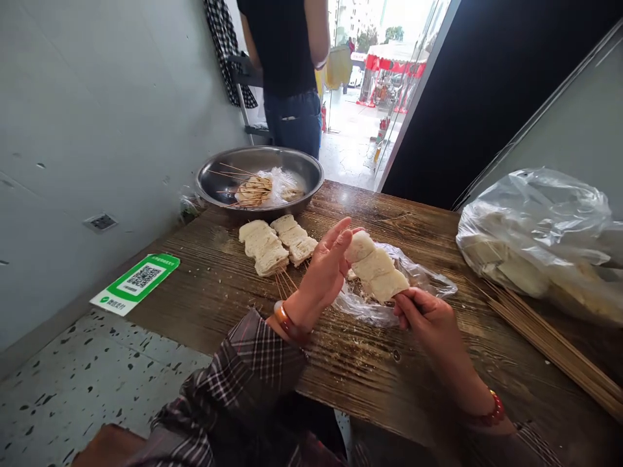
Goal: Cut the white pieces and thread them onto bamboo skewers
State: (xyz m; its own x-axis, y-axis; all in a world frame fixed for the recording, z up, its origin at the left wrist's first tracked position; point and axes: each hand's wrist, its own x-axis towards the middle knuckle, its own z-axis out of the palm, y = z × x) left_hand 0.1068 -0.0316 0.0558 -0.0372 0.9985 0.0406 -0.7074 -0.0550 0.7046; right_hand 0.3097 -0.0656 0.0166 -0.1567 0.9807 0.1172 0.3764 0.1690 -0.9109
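Note:
My right hand (422, 318) is closed on the lower end of a skewer of pale, bread-like slices (379, 267), pinching it between thumb and fingers. The skewer's stick is mostly hidden by the slices. At the other end, my left hand (324, 275) is open, its fingers stretched up and its palm turned toward the slices. Some of its fingertips are behind them. Beneath lies a thin clear plastic bag (372, 311) with crumbs. Beyond my left hand, finished-looking skewers of the same slices (263, 248) rest in stacks on the table, sticks pointing toward me.
A steel basin (311, 188) holds more skewers and plastic. To the right are a bag of slices (525, 240) and a bundle of bare bamboo sticks (549, 344). A green QR card (139, 283) lies on the wooden table (350, 389). A person (287, 71) stands beyond.

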